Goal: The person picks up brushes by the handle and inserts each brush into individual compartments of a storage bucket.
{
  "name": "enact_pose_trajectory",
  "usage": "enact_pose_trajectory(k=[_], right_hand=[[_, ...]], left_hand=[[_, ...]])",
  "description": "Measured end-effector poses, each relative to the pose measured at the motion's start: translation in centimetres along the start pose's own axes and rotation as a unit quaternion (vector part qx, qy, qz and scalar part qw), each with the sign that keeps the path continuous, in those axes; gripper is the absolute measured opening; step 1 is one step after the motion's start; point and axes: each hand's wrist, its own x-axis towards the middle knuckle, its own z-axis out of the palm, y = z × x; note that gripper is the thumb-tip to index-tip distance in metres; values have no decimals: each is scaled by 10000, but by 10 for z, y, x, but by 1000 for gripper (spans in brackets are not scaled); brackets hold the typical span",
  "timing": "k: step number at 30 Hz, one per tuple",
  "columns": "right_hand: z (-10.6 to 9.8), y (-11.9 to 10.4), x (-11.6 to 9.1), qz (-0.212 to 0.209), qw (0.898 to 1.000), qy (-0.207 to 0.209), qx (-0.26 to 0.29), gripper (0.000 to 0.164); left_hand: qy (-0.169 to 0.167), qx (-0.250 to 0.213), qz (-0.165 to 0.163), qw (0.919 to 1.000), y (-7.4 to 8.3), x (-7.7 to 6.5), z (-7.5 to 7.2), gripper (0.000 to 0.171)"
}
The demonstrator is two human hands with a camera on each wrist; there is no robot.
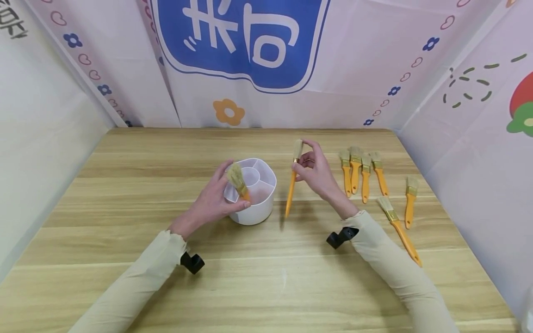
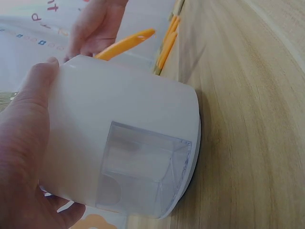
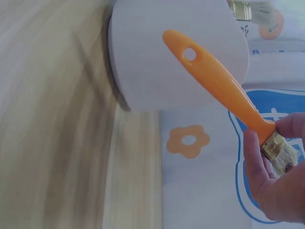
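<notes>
In the head view a white round organizer (image 1: pixel 255 214) with several compartments stands on the table. My left hand (image 1: pixel 210 198) holds it by its left side, fingers behind and thumb at the near rim. A paintbrush (image 1: pixel 236 178) stands in a near compartment, bristles up. To the right of the organizer, my right hand (image 1: pixel 319 175) pinches another paintbrush (image 1: pixel 290 189) near its metal band, bristles up and orange handle pointing down. The right wrist view shows the holed end of that handle (image 3: pixel 214 78) in front of the organizer. A clear compartment (image 2: pixel 143 171) shows in the left wrist view.
On the right of the wooden table (image 1: pixel 266 286) lie several paintbrushes, grouped at the back, with one brush (image 1: pixel 410 203) apart and a longer one (image 1: pixel 400 231) nearer my right sleeve. Printed cloth (image 1: pixel 350 69) walls the table at the back and sides.
</notes>
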Motion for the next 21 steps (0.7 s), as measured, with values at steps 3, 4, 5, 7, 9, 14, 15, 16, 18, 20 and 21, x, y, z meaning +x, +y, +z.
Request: enact_pose_trajectory(k=[3,4,5,7,9,14,15,16,18,20,21], right_hand=[[3,-7,0,-152,9999,-5,73,67],[4,-10,0,-207,9997,1,119,66],[5,-12,0,-260,9995,13,152,66],[8,-18,0,-363,9992,26,188,65],[10,-23,0,-447,9988,61,215,65],[17,-34,2,-604,9975,166,321,65],[18,-36,2,-634,9971,185,380,65],[20,-37,2,-667,9968,197,403,65],[22,-40,3,-720,9960,222,487,65],[24,-42,3,-762,9953,259,543,64],[24,-42,3,-778,9948,280,587,64]], left_hand=[[30,5,29,10000,0,0,0,82],[36,11,43,10000,0,-1,0,82],[45,17,46,10000,0,-1,0,82],[51,36,34,10000,0,-1,0,82],[44,70,20,10000,0,-1,-1,83],[-11,93,-12,10000,-1,-1,-1,83],[-18,84,-11,10000,-1,-1,-1,83],[-18,75,-7,10000,-1,-1,0,82],[-14,60,-8,10000,-1,-1,0,82],[-14,50,-11,10000,-1,-2,0,82],[-9,47,0,10000,-1,-2,0,81]])
